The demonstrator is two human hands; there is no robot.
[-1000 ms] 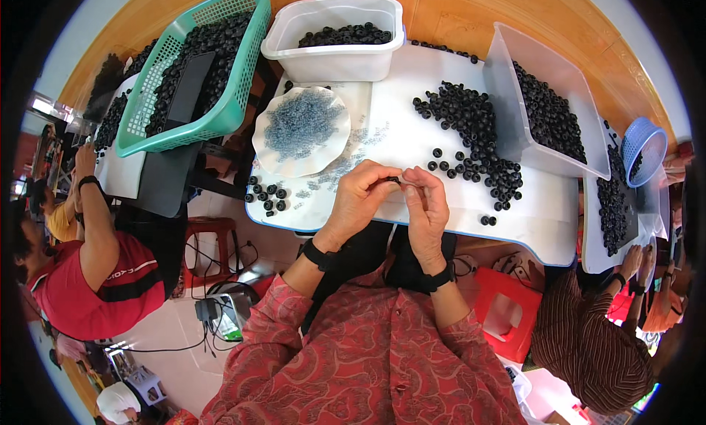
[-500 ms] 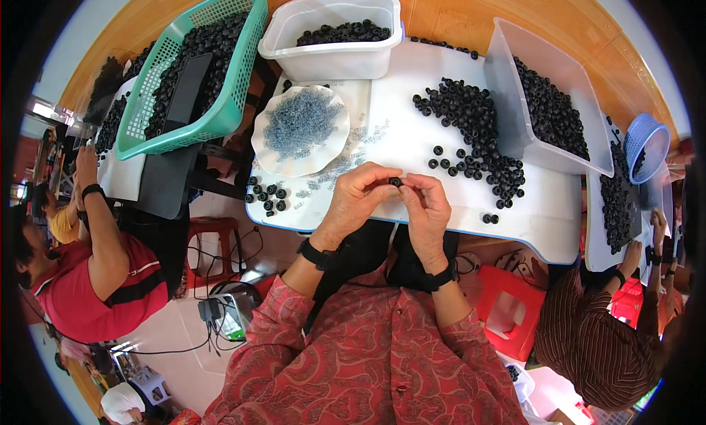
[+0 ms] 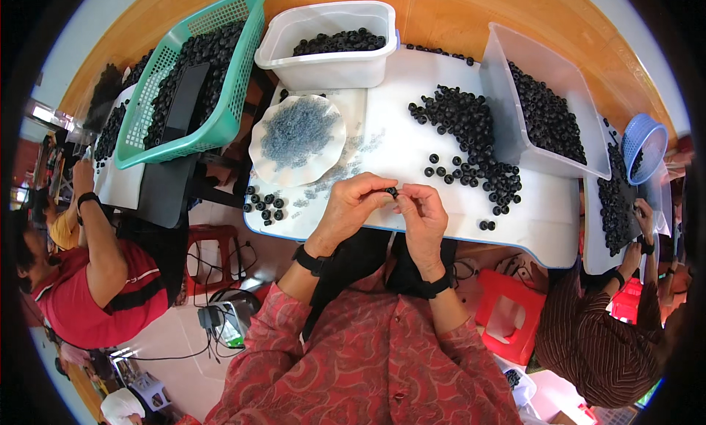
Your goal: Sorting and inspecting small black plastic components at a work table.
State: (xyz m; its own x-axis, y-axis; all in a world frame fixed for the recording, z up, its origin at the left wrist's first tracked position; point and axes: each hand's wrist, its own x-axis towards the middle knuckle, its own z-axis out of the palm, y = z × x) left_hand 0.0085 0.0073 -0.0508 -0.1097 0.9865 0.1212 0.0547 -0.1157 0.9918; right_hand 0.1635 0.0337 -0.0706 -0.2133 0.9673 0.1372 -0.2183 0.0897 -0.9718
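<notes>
Just above the table's near edge, a small round black part [image 3: 392, 192] is pinched between the fingertips of both hands. My left hand [image 3: 351, 208] grips it from the left between thumb and index finger. From the other side, the thumb and forefinger of my right hand [image 3: 424, 220] press against it; whether they hold a second tiny piece is too small to tell. A scalloped white plate [image 3: 276, 173] heaped with small clear bluish pieces lies left of the hands. Beside its near side sits a small group of black parts [image 3: 266, 204].
A large pile of black parts [image 3: 463, 123] spreads right of centre. Behind stand a white tub [image 3: 323, 72] and a translucent bin [image 3: 507, 142], both holding such parts. A green basket [image 3: 239, 94] is at left. People sit at both sides, near a red stool [image 3: 507, 315].
The whole view has shifted slightly, with the table lower in the picture. Both hands stay together, and the black part sits a little differently between the fingertips.
</notes>
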